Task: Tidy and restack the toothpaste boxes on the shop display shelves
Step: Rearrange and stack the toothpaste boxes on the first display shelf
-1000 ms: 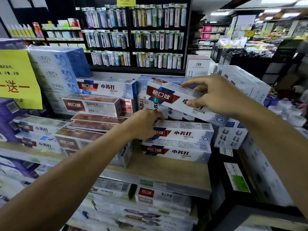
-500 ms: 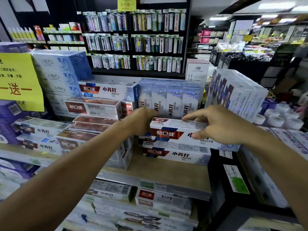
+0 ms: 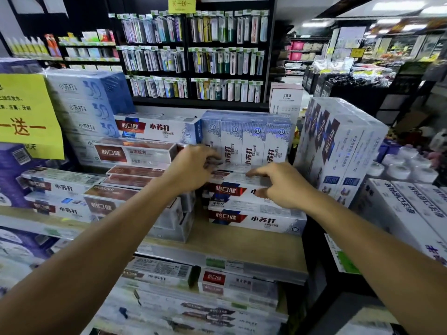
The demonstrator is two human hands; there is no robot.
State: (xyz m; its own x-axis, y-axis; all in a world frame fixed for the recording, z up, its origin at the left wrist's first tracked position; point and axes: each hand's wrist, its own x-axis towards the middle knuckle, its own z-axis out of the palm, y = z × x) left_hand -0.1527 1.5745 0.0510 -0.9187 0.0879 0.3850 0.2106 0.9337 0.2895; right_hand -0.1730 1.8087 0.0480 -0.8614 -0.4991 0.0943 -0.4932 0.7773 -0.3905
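A tall black rack of toothbrushes fills the back wall behind the display. In front of it a wooden shelf carries toothpaste boxes, with more boxes packed flat on the level beneath. At the right end of the shelf a big wrapped pack of white boxes stands upright, leaning a little. At the left a wrapped blue bundle sits at the back, partly covered by a yellow sign with red writing. Between bundle and pack, a row of four silver-blue boxes stands on end against the back, and beside it on the left lie red-brown boxes piled flat, with one long white box across the top. Just in front of the upright row is a low stack of three white boxes with red and blue labels, lying lengthwise on the shelf board. The top box of that stack sits slightly askew on the two under it. The right hand grasps this top box near its right end, fingers laid over the upper face and the thumb on the front. The left hand is at the box's left end with its fingers bent over the back edge, touching the foot of the upright row; blur there hides whether they grip or only rest.
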